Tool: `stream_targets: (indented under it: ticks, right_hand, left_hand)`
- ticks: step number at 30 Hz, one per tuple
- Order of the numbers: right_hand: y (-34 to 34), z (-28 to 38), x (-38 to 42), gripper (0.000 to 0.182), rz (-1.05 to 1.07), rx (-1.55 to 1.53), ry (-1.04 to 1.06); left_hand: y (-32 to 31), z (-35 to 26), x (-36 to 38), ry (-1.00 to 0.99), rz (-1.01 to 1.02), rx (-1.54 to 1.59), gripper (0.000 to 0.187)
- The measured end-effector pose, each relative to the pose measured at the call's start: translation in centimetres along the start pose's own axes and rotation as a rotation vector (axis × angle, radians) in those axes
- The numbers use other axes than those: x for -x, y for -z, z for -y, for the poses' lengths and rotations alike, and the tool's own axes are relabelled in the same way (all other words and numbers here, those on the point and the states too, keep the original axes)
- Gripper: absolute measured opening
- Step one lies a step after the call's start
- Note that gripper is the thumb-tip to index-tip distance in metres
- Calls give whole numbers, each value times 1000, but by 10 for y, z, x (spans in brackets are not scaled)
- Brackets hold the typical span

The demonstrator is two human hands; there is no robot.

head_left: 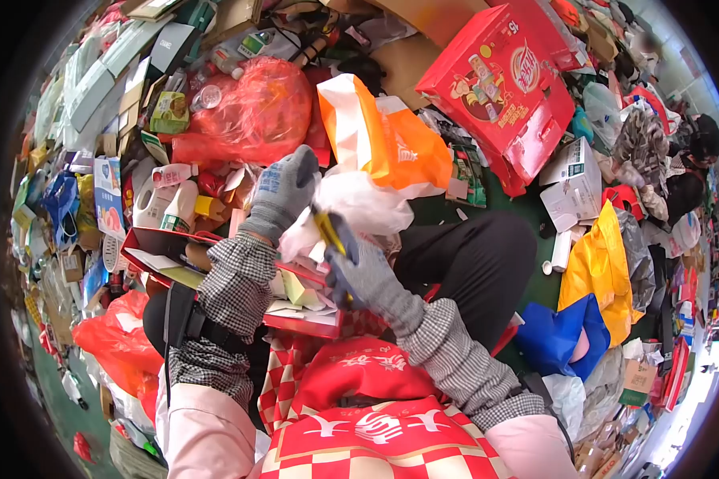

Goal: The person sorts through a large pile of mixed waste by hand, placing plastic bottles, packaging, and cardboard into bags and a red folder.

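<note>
My left hand, in a grey knit glove, is closed in a fist against a thin white plastic bag and appears to grip its edge. My right hand, gloved too, is wrapped round a yellow-and-black utility knife, which points up towards the bag. Its blade is hard to make out. An orange-and-white bag lies just beyond the white one. Below my hands, an open red box holds paper and card pieces.
Mixed waste surrounds me. A big red carton stands ahead right, with a white carton nearer. A red plastic bag lies ahead left, beside white bottles. Yellow and blue bags lie right. Another person is at far right.
</note>
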State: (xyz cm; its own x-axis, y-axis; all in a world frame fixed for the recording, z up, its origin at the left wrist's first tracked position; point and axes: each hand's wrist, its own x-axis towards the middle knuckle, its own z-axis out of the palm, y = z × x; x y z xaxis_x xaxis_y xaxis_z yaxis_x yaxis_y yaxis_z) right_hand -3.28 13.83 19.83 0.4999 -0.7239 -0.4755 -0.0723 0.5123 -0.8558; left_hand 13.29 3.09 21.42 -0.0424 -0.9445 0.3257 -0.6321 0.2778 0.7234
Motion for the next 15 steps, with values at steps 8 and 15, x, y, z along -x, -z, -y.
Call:
stream_targets:
  ticks: [8,15]
  right_hand:
    - [7,11,45,61,-274,337,174]
    - [47,-38,-30,70,-447,1441,36]
  left_hand:
    - [19,-20,-28,379,58,482,12]
    - [47,45,-30,385,-128,570,12]
